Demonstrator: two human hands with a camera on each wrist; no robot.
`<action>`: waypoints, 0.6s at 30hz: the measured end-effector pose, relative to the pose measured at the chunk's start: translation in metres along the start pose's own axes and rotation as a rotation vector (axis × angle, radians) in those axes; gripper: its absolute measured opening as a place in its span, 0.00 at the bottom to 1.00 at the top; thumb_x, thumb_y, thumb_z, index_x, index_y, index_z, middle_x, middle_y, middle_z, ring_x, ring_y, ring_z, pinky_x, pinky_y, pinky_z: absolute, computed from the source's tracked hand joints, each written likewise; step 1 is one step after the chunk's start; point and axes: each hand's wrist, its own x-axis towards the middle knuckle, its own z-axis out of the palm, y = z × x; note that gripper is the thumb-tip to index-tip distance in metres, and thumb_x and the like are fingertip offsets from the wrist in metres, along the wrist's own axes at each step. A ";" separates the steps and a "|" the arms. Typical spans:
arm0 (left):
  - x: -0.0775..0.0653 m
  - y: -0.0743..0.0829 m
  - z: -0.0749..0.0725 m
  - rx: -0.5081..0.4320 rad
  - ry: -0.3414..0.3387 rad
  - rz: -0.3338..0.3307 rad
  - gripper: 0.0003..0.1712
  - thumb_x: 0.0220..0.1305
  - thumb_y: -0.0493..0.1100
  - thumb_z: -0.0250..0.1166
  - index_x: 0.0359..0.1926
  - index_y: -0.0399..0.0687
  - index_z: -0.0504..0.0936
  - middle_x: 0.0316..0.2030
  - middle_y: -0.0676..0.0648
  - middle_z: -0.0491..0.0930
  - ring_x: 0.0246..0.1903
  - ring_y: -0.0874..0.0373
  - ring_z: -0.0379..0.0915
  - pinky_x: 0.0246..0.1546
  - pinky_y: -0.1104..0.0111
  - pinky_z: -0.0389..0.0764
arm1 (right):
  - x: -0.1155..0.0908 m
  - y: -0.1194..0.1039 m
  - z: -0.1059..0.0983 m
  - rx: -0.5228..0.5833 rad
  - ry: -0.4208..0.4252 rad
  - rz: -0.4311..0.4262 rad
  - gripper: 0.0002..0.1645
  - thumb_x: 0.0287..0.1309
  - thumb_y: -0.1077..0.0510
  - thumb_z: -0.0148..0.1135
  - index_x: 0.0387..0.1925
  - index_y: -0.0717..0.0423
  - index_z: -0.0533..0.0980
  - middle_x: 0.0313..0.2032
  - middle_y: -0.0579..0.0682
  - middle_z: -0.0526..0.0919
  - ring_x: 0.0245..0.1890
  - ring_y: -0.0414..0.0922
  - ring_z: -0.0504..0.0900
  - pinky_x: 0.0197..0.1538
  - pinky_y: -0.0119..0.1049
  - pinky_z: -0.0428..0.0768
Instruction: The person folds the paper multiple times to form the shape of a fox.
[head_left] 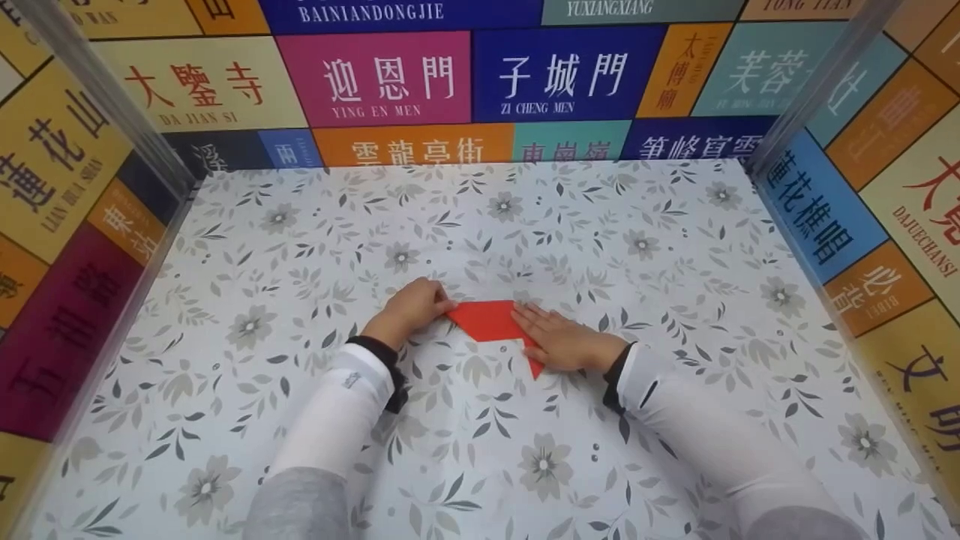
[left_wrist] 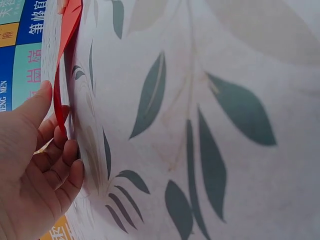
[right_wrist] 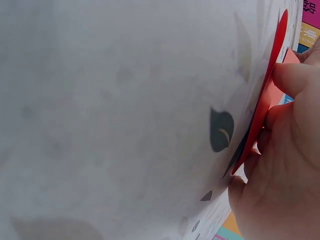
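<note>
A folded piece of red paper (head_left: 489, 321) lies on the patterned table in the head view, with a pointed flap (head_left: 535, 367) sticking out toward the person at its right. My left hand (head_left: 411, 309) pinches the paper's left corner between thumb and fingers; the left wrist view shows the red paper (left_wrist: 61, 65) edge-on by the thumb. On the paper's right end rests my right hand (head_left: 564, 341), its fingers stretched across the fold and covering part of it. In the right wrist view, those fingers lie along the red paper (right_wrist: 265, 100), whose near edge lifts slightly off the surface.
The table (head_left: 480, 240) has a white cover printed with grey flowers and leaves. Colourful panels with Chinese lettering (head_left: 375, 79) stand behind it and along both sides. Clear strips (head_left: 139, 112) run up the corners.
</note>
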 end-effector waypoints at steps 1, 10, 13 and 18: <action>0.000 0.000 0.000 -0.008 0.000 -0.003 0.16 0.67 0.52 0.61 0.39 0.44 0.81 0.35 0.46 0.80 0.35 0.53 0.73 0.38 0.64 0.75 | 0.000 0.000 0.000 -0.001 0.002 -0.001 0.41 0.73 0.47 0.42 0.76 0.57 0.38 0.77 0.54 0.38 0.77 0.54 0.36 0.75 0.54 0.45; 0.000 0.001 -0.001 -0.054 0.005 -0.021 0.13 0.65 0.51 0.63 0.36 0.45 0.78 0.32 0.48 0.78 0.32 0.55 0.71 0.35 0.67 0.71 | 0.001 0.000 0.000 -0.001 -0.004 0.006 0.42 0.73 0.46 0.42 0.76 0.55 0.37 0.77 0.52 0.36 0.77 0.52 0.36 0.75 0.53 0.44; -0.001 0.001 -0.001 -0.105 0.024 -0.005 0.13 0.65 0.49 0.63 0.37 0.43 0.80 0.33 0.47 0.80 0.33 0.55 0.72 0.37 0.67 0.72 | 0.001 0.000 0.000 0.001 0.000 0.005 0.42 0.73 0.46 0.42 0.76 0.56 0.37 0.77 0.53 0.37 0.77 0.53 0.36 0.75 0.54 0.44; -0.002 0.002 0.001 -0.170 0.042 0.021 0.14 0.64 0.49 0.64 0.36 0.41 0.83 0.33 0.47 0.82 0.34 0.56 0.73 0.38 0.68 0.73 | 0.000 0.000 0.000 0.006 0.000 -0.004 0.42 0.73 0.47 0.43 0.76 0.58 0.38 0.77 0.55 0.37 0.77 0.54 0.36 0.75 0.55 0.45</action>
